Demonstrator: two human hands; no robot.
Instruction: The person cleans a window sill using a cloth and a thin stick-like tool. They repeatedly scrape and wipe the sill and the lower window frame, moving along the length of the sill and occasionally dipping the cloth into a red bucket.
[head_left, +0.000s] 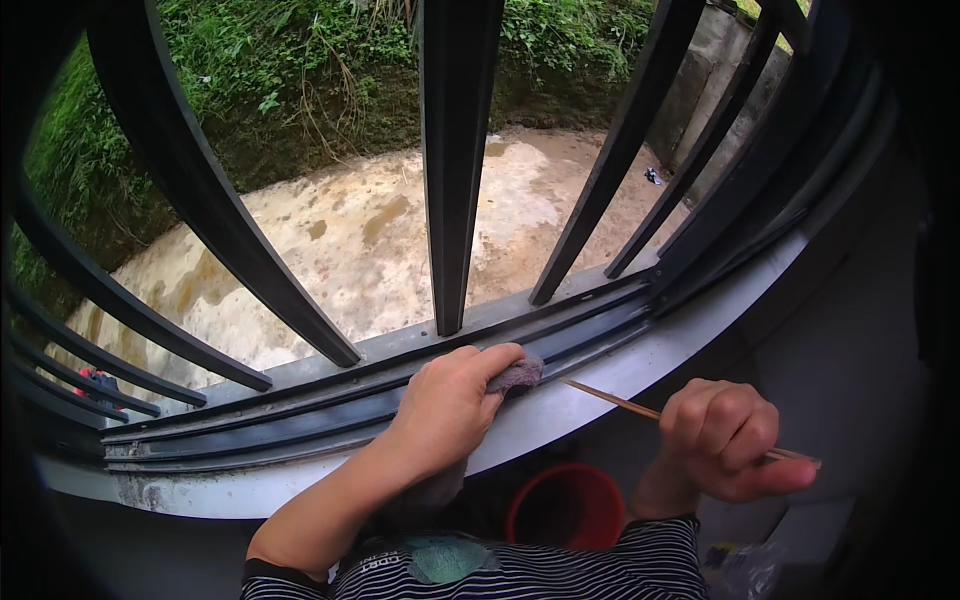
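My left hand (450, 401) grips a bunched grey cloth (517, 375) and rests with it on the inner edge of a dark metal window track (352, 412). More of a grey cloth hangs below that wrist. To the right, my right hand (724, 439) is closed around thin wooden sticks (616, 400). One stick points left, its tip over the white sill (547, 416) close to the track and a little right of the cloth. The far ends of the sticks show past my right thumb. Dirt marks the left end of the sill.
Dark vertical bars (454, 172) stand beyond the track. A red bucket (566, 506) is below the sill, near my body. Clear plastic packaging (742, 566) lies at the lower right. Outside are muddy ground (360, 247), plants and a concrete wall (701, 90).
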